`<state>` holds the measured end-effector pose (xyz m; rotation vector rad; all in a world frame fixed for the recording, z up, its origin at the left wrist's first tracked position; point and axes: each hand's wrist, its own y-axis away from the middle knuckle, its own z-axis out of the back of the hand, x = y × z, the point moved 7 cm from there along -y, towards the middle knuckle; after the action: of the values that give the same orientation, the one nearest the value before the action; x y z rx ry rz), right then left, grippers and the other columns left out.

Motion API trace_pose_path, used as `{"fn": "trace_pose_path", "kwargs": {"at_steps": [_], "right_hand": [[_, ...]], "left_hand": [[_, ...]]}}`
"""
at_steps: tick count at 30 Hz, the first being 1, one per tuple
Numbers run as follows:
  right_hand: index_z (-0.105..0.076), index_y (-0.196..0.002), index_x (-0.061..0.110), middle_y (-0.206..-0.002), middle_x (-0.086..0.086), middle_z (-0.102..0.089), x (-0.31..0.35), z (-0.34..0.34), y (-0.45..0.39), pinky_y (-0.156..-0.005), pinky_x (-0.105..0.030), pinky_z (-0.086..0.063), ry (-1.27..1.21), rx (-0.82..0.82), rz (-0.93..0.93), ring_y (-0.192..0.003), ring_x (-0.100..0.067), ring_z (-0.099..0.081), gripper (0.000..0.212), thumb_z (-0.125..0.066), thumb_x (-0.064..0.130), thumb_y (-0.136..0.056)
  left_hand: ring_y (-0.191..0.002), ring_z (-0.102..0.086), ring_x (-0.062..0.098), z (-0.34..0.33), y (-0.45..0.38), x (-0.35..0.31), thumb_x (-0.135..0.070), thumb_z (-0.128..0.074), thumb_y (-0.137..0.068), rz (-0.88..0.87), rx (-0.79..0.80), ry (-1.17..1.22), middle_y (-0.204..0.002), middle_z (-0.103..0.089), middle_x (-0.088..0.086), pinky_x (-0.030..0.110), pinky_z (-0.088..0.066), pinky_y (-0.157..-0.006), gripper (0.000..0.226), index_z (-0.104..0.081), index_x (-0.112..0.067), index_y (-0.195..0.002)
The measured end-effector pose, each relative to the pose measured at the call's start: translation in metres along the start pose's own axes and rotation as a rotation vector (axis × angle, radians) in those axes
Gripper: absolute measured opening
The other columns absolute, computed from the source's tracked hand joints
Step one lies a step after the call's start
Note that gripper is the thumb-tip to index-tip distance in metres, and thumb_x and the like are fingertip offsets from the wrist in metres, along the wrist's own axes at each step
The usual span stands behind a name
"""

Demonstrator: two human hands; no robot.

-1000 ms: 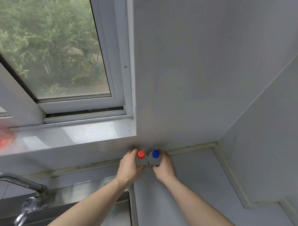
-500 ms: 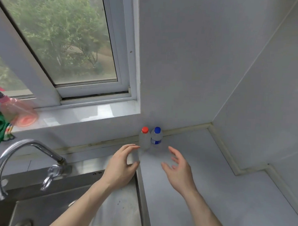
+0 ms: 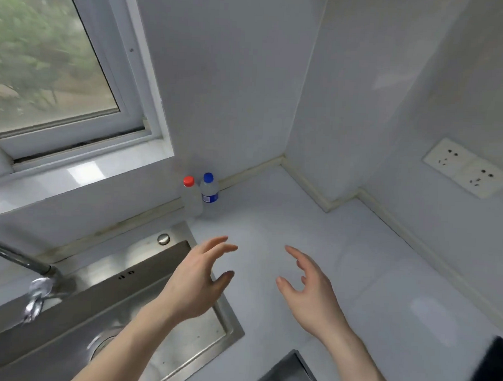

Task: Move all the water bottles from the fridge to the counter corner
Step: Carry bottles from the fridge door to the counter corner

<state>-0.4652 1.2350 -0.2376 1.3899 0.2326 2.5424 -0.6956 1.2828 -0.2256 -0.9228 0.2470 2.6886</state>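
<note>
Both hands empty. Left hand [image 3: 195,286] and right hand [image 3: 309,293] hang over the counter [image 3: 384,282] with fingers spread and loosely bent, palms facing each other, gripping nothing. Left one sits above the corner of the steel sink [image 3: 143,275]; right one over bare countertop.

Ahead of the hands, well apart from them: two small water bottles standing upright against the back wall, touching or nearly so. Red-cap bottle [image 3: 191,197] on the left, clear, no label readable. Blue-cap bottle [image 3: 209,190] on the right, blue label band. Both look full or near full of clear liquid; exact level hard to read. They stand just right of the sink's back corner, below the window sill [image 3: 81,174], not in the far inner corner of the counter.

Step, as a guess: release of this pair done, hands free. Next move likely calls for turning back to the fridge for more bottles; fridge not in view, so count left unknown.

Sink basin holds nothing visible besides the drain [image 3: 102,343]. Faucet [image 3: 25,267] at left. Wall sockets [image 3: 467,168] at right.
</note>
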Motion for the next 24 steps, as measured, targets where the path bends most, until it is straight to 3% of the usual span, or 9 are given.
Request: {"fn": "trace_pose_path", "kwargs": {"at_steps": [4,7,12,16,19,24], "right_hand": [[-0.042,-0.152,0.044,-0.149,0.032,-0.038,-0.008,0.023,0.064,-0.122,-0.026,-0.031,0.01,-0.132,-0.061,-0.137,0.008,-0.035,0.061,-0.066,0.026,-0.099],[-0.043,-0.151,0.044,-0.15,0.032,-0.038,-0.019,0.04,0.127,-0.124,-0.027,-0.03,0.009,-0.275,-0.111,-0.139,0.008,-0.035,0.06,-0.067,0.026,-0.098],[-0.041,-0.152,0.045,-0.152,0.035,-0.033,-0.038,0.058,0.23,-0.125,-0.029,-0.029,-0.001,-0.421,-0.222,-0.14,0.009,-0.033,0.06,-0.067,0.031,-0.099],[-0.044,-0.151,0.044,-0.153,0.034,-0.037,-0.047,0.076,0.3,-0.124,-0.032,-0.032,0.027,-0.578,-0.255,-0.142,0.01,-0.034,0.061,-0.07,0.033,-0.096],[-0.045,-0.151,0.043,-0.151,0.037,-0.037,-0.051,0.092,0.352,-0.123,-0.032,-0.034,0.015,-0.685,-0.296,-0.139,0.012,-0.035,0.062,-0.071,0.033,-0.096],[-0.046,-0.149,0.045,-0.151,0.037,-0.04,-0.058,0.113,0.441,-0.121,-0.03,-0.036,0.025,-0.855,-0.313,-0.141,0.012,-0.036,0.061,-0.072,0.032,-0.095]], "left_hand": [[-0.135,-0.048,0.01,-0.014,0.023,-0.033,-0.038,-0.063,-0.098,-0.141,0.09,0.02,-0.157,-0.034,-0.024,0.027,-0.036,-0.112,0.044,-0.051,-0.043,-0.14],[-0.12,-0.059,0.017,-0.03,0.046,-0.058,-0.039,-0.064,-0.098,-0.26,0.193,0.031,-0.156,-0.034,-0.026,0.03,-0.042,-0.107,0.043,-0.051,-0.045,-0.139],[-0.127,-0.052,0.012,-0.052,0.09,-0.112,-0.039,-0.064,-0.097,-0.455,0.31,0.038,-0.155,-0.034,-0.027,0.026,-0.044,-0.102,0.042,-0.051,-0.046,-0.137],[-0.131,-0.045,0.004,-0.066,0.121,-0.162,-0.039,-0.063,-0.098,-0.606,0.366,0.042,-0.152,-0.032,-0.034,0.018,-0.035,-0.095,0.041,-0.052,-0.047,-0.136],[-0.138,-0.034,-0.002,-0.078,0.145,-0.2,-0.037,-0.064,-0.098,-0.702,0.433,0.099,-0.15,-0.034,-0.036,0.016,-0.032,-0.099,0.04,-0.053,-0.048,-0.134],[-0.139,-0.037,0.0,-0.107,0.192,-0.262,-0.036,-0.066,-0.095,-0.867,0.496,0.1,-0.149,-0.037,-0.034,0.019,-0.031,-0.106,0.04,-0.055,-0.048,-0.132]]}}
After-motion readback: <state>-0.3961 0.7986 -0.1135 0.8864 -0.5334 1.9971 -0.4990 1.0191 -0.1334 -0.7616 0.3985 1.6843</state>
